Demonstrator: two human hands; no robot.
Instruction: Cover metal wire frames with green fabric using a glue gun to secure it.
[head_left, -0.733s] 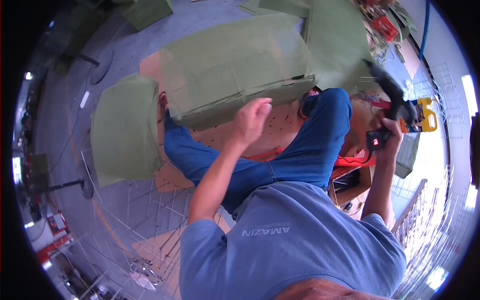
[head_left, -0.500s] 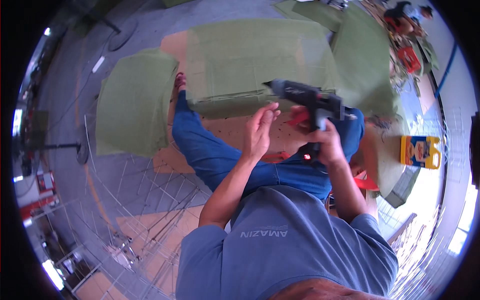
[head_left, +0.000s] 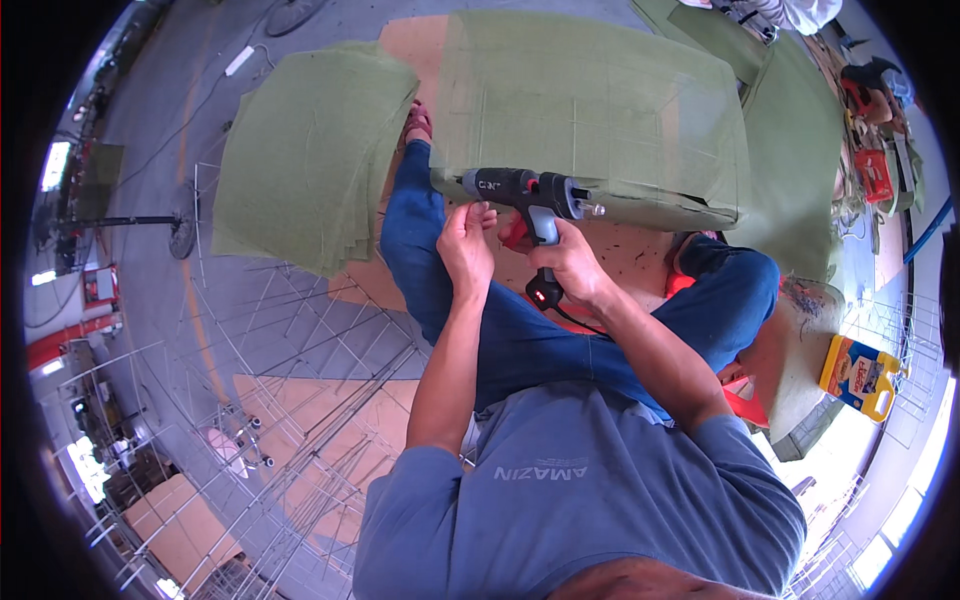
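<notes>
My right hand grips a black and grey hot glue gun by its handle. A pale glue stick pokes from its rear, and a lit red display shows at the handle's base. The nozzle points left, over the near left edge of a green fabric-covered panel. Just below the nozzle, my left hand is closed with thumb and fingertips together; whether something small is between them I cannot make out. Along the panel's near side the green fabric hangs folded, with a dark gap toward the right.
Stacked green fabric sheets lie left of my foot. Wire frames spread at the lower left. A yellow and blue jug stands at the right beside a wire grid. A red box sits farther back.
The glue gun has moved left and slightly down in view, closer to the panel's left end. My left hand has shifted left with it. The whole view has swung.
</notes>
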